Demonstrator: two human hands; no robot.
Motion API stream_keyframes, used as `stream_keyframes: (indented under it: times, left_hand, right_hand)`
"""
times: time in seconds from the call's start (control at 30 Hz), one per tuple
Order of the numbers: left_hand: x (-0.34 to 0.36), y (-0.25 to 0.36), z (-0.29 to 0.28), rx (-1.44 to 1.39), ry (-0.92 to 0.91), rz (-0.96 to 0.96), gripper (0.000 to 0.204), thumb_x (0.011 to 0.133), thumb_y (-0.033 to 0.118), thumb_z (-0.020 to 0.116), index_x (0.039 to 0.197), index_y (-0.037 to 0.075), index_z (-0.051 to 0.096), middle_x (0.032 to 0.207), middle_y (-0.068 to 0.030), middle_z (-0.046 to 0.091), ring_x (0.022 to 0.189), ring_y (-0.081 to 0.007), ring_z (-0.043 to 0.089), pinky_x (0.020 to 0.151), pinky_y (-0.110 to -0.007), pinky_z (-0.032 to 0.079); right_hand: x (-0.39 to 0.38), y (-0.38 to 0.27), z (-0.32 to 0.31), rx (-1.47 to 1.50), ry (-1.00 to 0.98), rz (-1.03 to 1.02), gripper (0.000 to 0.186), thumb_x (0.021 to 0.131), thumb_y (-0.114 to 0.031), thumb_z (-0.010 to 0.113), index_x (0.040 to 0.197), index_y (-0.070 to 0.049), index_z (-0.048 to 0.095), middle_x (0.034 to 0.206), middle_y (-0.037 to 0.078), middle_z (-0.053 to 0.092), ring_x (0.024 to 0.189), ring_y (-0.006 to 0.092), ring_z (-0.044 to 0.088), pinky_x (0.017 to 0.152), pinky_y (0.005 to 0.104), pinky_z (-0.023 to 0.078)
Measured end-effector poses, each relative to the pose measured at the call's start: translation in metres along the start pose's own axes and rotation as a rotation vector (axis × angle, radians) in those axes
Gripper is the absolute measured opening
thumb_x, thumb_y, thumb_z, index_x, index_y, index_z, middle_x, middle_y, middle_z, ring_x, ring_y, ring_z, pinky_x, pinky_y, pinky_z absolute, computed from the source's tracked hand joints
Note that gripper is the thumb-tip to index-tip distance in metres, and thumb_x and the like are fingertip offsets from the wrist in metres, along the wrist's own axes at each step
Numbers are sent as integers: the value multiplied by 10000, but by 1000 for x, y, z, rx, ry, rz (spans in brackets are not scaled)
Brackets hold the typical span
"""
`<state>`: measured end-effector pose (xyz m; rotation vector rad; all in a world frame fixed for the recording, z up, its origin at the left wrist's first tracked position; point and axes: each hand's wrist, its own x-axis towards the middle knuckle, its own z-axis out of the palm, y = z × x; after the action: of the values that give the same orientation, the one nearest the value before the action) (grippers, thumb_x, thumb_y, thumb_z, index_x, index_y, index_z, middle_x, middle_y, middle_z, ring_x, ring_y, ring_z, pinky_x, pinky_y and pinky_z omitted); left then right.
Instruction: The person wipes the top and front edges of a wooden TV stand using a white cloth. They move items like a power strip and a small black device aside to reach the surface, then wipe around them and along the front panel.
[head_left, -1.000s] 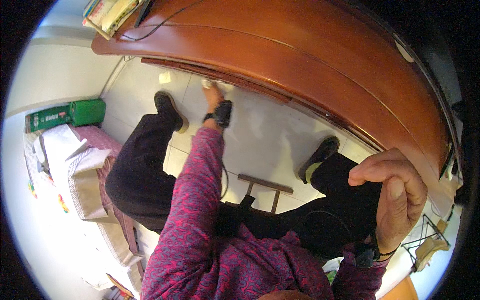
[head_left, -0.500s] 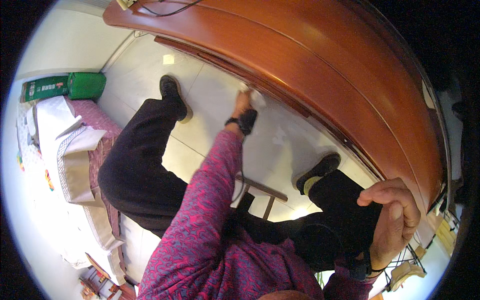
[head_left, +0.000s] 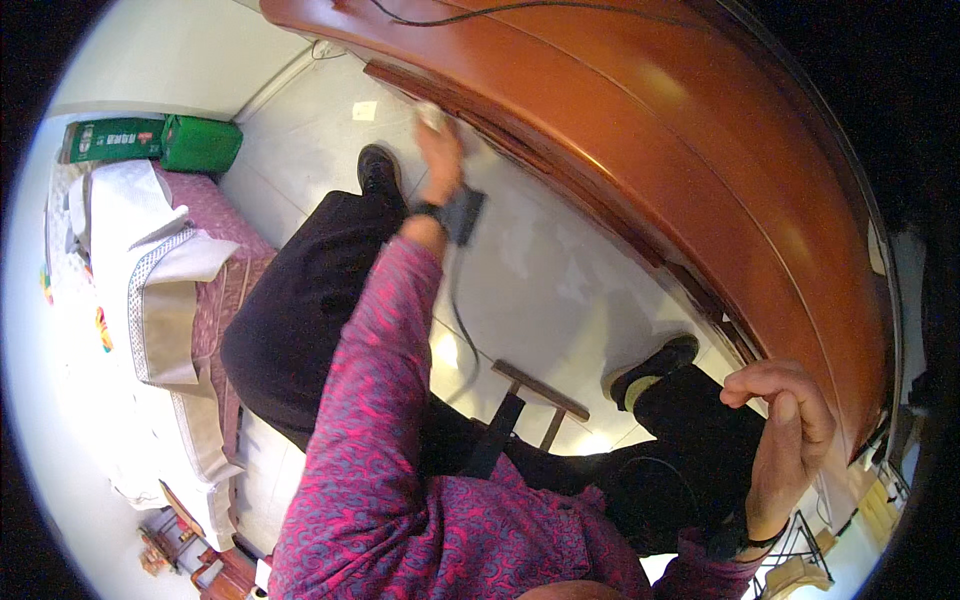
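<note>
My left hand [head_left: 440, 160] reaches far out over the pale tiled floor [head_left: 530, 270], close to the foot of a large reddish-brown wooden furniture panel [head_left: 640, 110]. Its fingers are closed on a small white wad [head_left: 430, 116], probably cloth or tissue; motion blur and the fingers hide most of it. A dark band with a square black piece [head_left: 462, 214] is round that wrist. Beside my right knee, my right hand [head_left: 785, 435] is loosely bent with the thumb apart from the fingers, and nothing shows in it.
My shoes [head_left: 378, 170] stand wide apart on the floor. A small wooden stool frame [head_left: 540, 390] is between my legs. At the left is cloth-draped furniture [head_left: 160, 320] with a green box [head_left: 200, 144] behind. A dark cable [head_left: 458, 310] hangs below my left wrist.
My left hand has moved to the left and farther away along the foot of the wooden panel, with the white wad. The right hand has hardly moved. The view has shifted slightly.
</note>
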<state>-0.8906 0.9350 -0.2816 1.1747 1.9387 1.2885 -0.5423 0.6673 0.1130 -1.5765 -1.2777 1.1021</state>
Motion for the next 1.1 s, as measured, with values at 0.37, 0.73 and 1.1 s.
stream_keyframes:
  times: [0.37,0.73,1.1]
  left_hand:
    - [82,-23,-37,87,-56,-84,635,920,262,663,1411,-84,455,1242,-304,634,1152,-433,620,980,-451,494]
    - [49,-109,4,-454,-288,-489,361,962,325,639,1177,36,638,934,-53,617,836,-233,550,748,-393,477]
    - [156,12,-90,507,60,253,522,873,296,715,1300,17,604,1228,-280,619,1100,-444,621,963,-476,510]
  right_hand:
    - [12,1,11,-36,-53,75,392,1028,-300,542,992,56,703,951,174,706,843,222,675,788,330,537]
    - [18,5,15,-59,-96,97,388,1035,-298,536,1009,47,710,974,175,709,850,224,677,800,329,537]
    - [18,3,17,-48,-119,93,334,1024,-242,550,1023,50,712,983,171,707,865,223,686,796,326,544]
